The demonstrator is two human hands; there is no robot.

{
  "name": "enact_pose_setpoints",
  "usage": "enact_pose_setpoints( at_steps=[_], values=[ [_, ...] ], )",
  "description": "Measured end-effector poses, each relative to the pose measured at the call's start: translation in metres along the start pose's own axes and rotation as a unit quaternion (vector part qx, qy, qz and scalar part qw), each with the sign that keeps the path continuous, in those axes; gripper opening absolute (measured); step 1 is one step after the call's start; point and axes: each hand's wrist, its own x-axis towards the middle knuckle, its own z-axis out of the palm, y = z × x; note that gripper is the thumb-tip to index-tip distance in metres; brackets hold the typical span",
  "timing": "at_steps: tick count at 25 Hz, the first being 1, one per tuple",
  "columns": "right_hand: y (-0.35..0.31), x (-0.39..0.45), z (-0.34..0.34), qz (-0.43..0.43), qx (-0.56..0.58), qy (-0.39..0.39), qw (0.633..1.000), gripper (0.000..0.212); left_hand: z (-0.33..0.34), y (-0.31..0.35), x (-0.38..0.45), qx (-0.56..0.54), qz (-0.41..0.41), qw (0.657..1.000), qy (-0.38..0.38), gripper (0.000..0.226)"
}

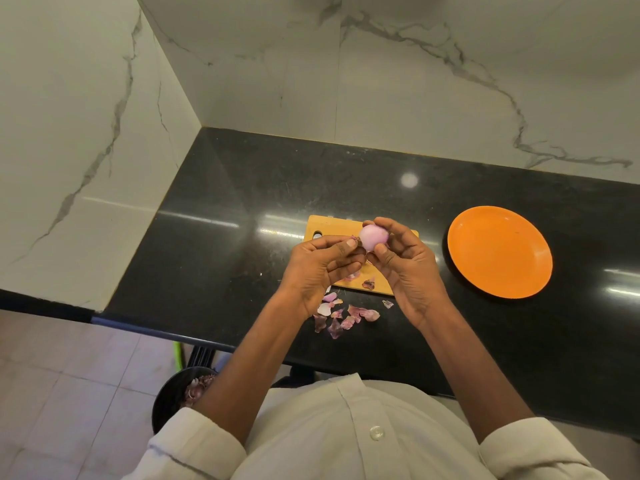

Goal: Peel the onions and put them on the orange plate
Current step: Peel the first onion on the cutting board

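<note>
Right hand (405, 268) raised over the wooden cutting board (329, 226), fingers curled round a small peeled onion (372, 237) — smooth, pale pink, rounded, gripped between thumb below and fingertips over the top. Left hand (320, 268) close beside it, thumb and forefinger pinching a dark, ragged scrap of skin (354, 242) at the onion's left end; remaining fingers loosely bent beneath. Onion thus held in the air between both hands, above the board, not on the plate.

Board: light wood, rectangular, with a slot handle at its left end, lying near the middle of the bench (225, 209), a glossy black speckled stone slab. A few papery purple scraps on the board's near edge. More loose peelings (341, 315) — thin, curled, pink and violet flakes — scattered on the bench just off the board's near edge, towards the bench's front edge.

Orange plate (499, 251): round, shallow, matte plastic look, well right of the board, bare inside.

Below the bench's front edge, a dark round bin (169, 400) on the tiled floor, holding purple skins. White veined marble walls behind and at left. White buttoned shirt, sleeves rolled.
</note>
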Motion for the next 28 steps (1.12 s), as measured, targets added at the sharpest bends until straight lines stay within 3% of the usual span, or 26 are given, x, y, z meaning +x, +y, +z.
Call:
enact_pose_setpoints(
  at_steps=[6, 11, 16, 19, 21, 23, 26, 28],
  values=[
    [0.011, -0.003, 0.016, 0.073, 0.098, 0.090, 0.988, 0.037, 0.006, -0.011, 0.000, -0.011, 0.031, 0.998, 0.048, 0.011],
    [0.011, -0.004, 0.034, 0.081, 0.089, 0.170, 0.978, 0.025, 0.009, -0.024, 0.000, 0.125, 0.140, 0.978, 0.094, 0.021],
    [0.009, 0.000, 0.043, 0.212, 0.169, 0.208, 0.940, 0.018, -0.001, -0.031, -0.005, 0.270, 0.260, 0.922, 0.098, 0.015],
    [0.001, 0.002, 0.038, 0.215, 0.088, 0.168, 0.958, 0.012, -0.005, -0.028, -0.005, 0.296, 0.262, 0.915, 0.087, 0.016],
    [0.002, 0.002, 0.037, 0.141, -0.055, 0.133, 0.980, 0.017, -0.005, -0.029, -0.004, 0.303, 0.239, 0.920, 0.064, 0.018],
    [0.005, 0.003, 0.037, 0.067, -0.173, 0.107, 0.977, 0.023, -0.002, -0.031, -0.007, 0.382, 0.259, 0.886, 0.048, 0.015],
    [0.007, 0.000, 0.037, 0.043, -0.227, 0.116, 0.966, 0.024, 0.003, -0.029, -0.007, 0.489, 0.254, 0.832, 0.065, 0.012],
    [0.006, -0.002, 0.043, 0.058, -0.223, 0.090, 0.969, 0.024, 0.004, -0.022, 0.000, 0.471, 0.213, 0.849, 0.105, 0.012]
  ],
)
